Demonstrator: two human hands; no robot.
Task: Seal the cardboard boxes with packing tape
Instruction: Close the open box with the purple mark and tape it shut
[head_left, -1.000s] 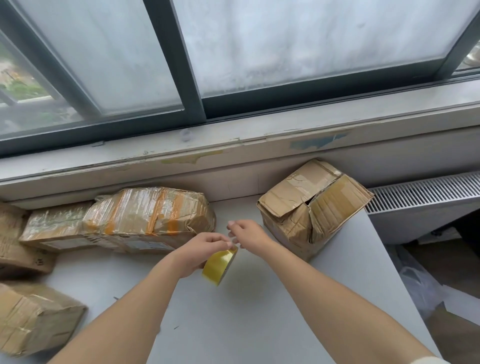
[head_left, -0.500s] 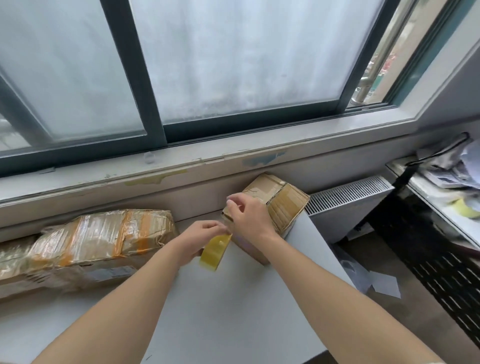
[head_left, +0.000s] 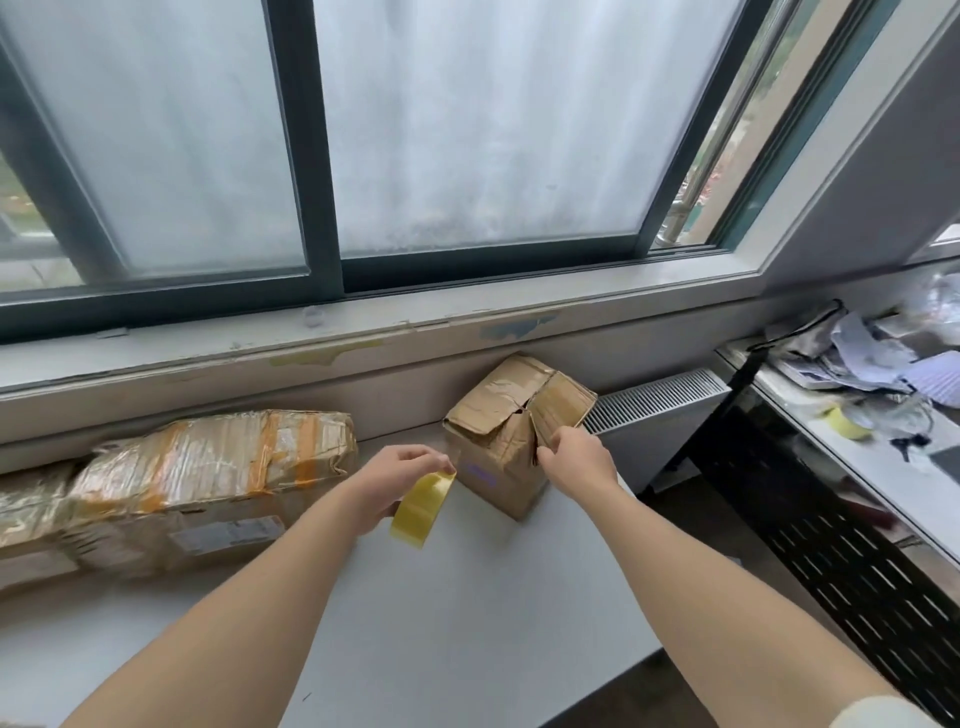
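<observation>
Holding the tape roll (head_left: 422, 512) clamped in the left hand (head_left: 395, 480), right hand (head_left: 574, 457) pinching the box (head_left: 511, 441) flap (crumpled); tape may wrinkle over that uneven seam.

Soft daylight through frosted window (head_left: 483, 130); wide-angle edge bending

bare table (head_left: 467, 623) near the person; taped parcel (head_left: 208, 467) blocks left, box (head_left: 498, 441) behind.

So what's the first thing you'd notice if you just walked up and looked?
Probably the yellow tape roll, held up in the left hand over the middle of the white table. Next, the crumpled cardboard box just behind it, with the right hand pinching its loose flap. On the left lies a long parcel wrapped in shiny tape.
</observation>
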